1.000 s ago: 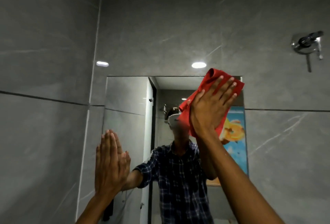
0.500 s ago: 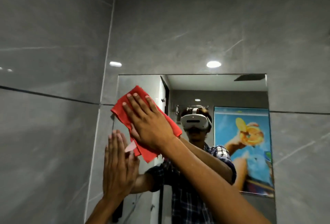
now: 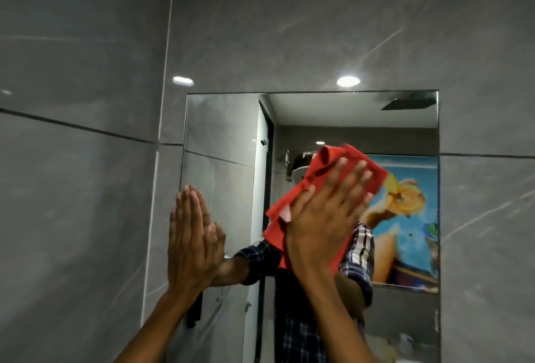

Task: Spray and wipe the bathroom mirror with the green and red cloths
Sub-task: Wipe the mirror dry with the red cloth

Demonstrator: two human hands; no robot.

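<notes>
Tiles [image 3: 72, 189] of grey stone fill the wall to the left of your fingers. Your left hand [image 3: 191, 241] lies flat on the mirror [image 3: 225, 136] at its left edge, fingers straight, closed together and pointing up, holding nothing. To the right of those fingers, your right hand [image 3: 327, 217] presses the red cloth [image 3: 321, 171] against the glass near the middle, fingers spread wide and flat over it, not curled around it. Crumpled folds of cloth stick out above your fingertips and left of your thumb. Right of your little finger, a bright poster [image 3: 405, 217] shows in the reflection.
</notes>
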